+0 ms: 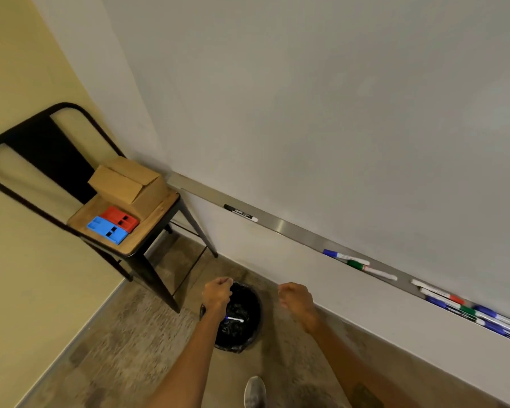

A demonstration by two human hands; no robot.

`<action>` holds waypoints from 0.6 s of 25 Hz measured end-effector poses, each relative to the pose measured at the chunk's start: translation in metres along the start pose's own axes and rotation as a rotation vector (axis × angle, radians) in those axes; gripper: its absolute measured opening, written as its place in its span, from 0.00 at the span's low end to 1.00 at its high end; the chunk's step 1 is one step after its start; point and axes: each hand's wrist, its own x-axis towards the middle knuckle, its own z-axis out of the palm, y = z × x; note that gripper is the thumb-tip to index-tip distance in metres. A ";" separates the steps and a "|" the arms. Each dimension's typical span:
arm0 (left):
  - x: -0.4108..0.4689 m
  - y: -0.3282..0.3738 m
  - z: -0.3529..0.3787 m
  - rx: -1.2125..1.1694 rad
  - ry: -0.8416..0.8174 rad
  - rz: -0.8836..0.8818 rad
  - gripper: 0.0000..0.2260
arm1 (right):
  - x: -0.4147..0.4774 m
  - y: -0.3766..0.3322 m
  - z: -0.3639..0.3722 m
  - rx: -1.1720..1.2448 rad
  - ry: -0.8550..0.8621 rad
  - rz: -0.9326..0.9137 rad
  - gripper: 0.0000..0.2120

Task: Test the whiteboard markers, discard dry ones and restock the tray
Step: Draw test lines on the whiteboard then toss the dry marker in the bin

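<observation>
The left hand [217,294] hangs over the bin [249,298] with its fingers curled in toward the palm, and nothing shows in them. The right hand [295,298], smeared by motion, is just right of the bin, fingers likewise bent inward around nothing visible. Below the left wrist, apart from both hands, a discarded marker [234,319] lies inside the bin on the crumpled black liner: a white barrel with a blue cap, lying almost level.

Up the wall to the right runs the metal tray [292,228] under the whiteboard [336,113]. On it a black marker [241,213] lies alone near the left end; further along a blue-capped marker [340,256] and a green-capped marker [377,272] lie nearly end to end, and a cluster of markers [468,312] with red, green and blue caps crowds the right end.

To the left a chair [159,219] carries a cardboard box [127,184], a red plastic block [119,218] and a blue plastic block [107,230] side by side
</observation>
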 end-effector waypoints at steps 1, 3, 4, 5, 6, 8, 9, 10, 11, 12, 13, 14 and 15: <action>-0.003 0.002 0.012 0.018 -0.045 0.032 0.06 | -0.003 0.003 -0.007 -0.024 0.028 -0.025 0.08; -0.011 0.009 0.040 0.081 -0.122 0.104 0.06 | -0.006 0.015 -0.025 -0.022 0.102 -0.058 0.07; -0.017 0.013 0.057 0.117 -0.159 0.148 0.05 | -0.007 0.023 -0.036 0.038 0.135 -0.060 0.06; -0.024 0.017 0.072 0.136 -0.196 0.189 0.04 | -0.007 0.031 -0.048 0.121 0.161 -0.054 0.06; -0.033 0.023 0.087 0.136 -0.231 0.212 0.04 | -0.006 0.038 -0.061 0.204 0.181 -0.044 0.05; -0.054 0.036 0.117 0.107 -0.292 0.231 0.06 | -0.005 0.049 -0.093 0.366 0.229 -0.051 0.07; -0.063 0.041 0.133 0.096 -0.318 0.245 0.09 | -0.004 0.055 -0.112 0.439 0.263 -0.053 0.10; -0.071 0.046 0.147 0.090 -0.341 0.257 0.11 | -0.004 0.059 -0.131 0.483 0.296 -0.053 0.13; -0.077 0.050 0.161 0.074 -0.359 0.262 0.12 | -0.003 0.064 -0.148 0.524 0.321 -0.053 0.15; -0.084 0.053 0.172 0.061 -0.382 0.257 0.14 | -0.002 0.069 -0.164 0.551 0.333 -0.054 0.17; -0.089 0.056 0.181 0.056 -0.403 0.253 0.16 | 0.001 0.074 -0.176 0.578 0.332 -0.067 0.19; -0.094 0.059 0.191 0.064 -0.415 0.250 0.18 | 0.002 0.077 -0.187 0.586 0.316 -0.079 0.21; -0.096 0.061 0.201 0.075 -0.421 0.251 0.20 | 0.005 0.079 -0.195 0.591 0.295 -0.081 0.24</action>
